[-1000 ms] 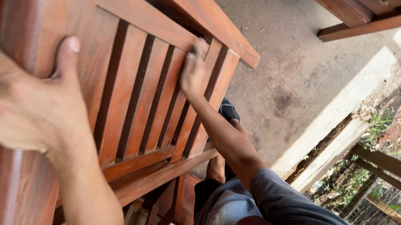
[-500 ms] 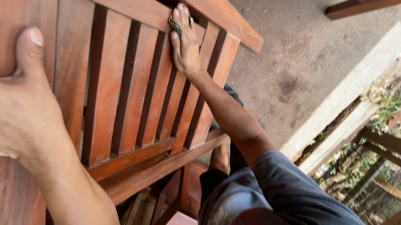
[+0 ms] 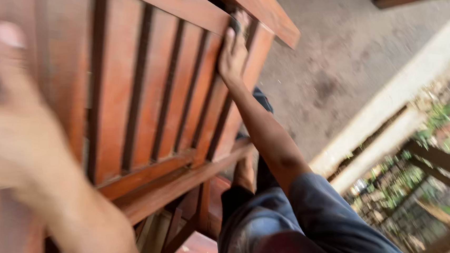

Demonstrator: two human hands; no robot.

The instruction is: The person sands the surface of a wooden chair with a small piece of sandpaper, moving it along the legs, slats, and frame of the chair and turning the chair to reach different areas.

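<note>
Work in hand: rubbing down a red-brown slatted chair [image 3: 145, 111], by the look of it, with the person standing over it and looking down its back.
Right hand [image 3: 233, 54]: stretched far up a slat near the top rail [image 3: 251, 6], palm flat, fingers pressed on what seems a small dark pad [image 3: 235, 25]; too blurred to say what kind. The grip is flat and narrow, pinning the pad to the wood.
Left hand [image 3: 11, 131]: close to the camera and badly blurred, thumb up, laid on the chair's near side post; whether the fingers wrap round it I cannot tell.
Chair: tilted toward the person, slats running away to the rail, lower cross rails [image 3: 155, 181] near the knees.
Doing it well: I'd judge long strokes along the grain, even pressure under the whole palm, and the near hand kept firm so the frame doesn't rock.
Risk: the pad could slip into a gap between slats, or miss the corner under the rail.
Around: grey concrete floor [image 3: 346, 54], pale kerb, greenery beyond.
</note>
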